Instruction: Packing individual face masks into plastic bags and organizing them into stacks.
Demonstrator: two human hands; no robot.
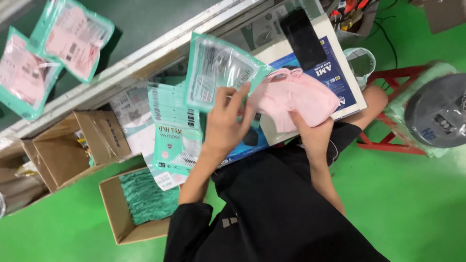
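My left hand (227,121) grips a clear plastic pouch with teal edges (218,70), holding it up by its lower edge. My right hand (310,130) holds a stack of pink face masks (298,94) just right of the pouch, the masks' edge meeting the pouch opening. Both hands work above a white and blue box (340,73) resting on my lap. A black phone (303,39) lies on that box.
A pile of empty teal pouches (174,131) lies left of my left hand. Filled pouches (73,36) sit on the conveyor at top left. Two cardboard boxes (111,208) stand on the green floor. A red stool with a wrapped bundle (432,111) is at right.
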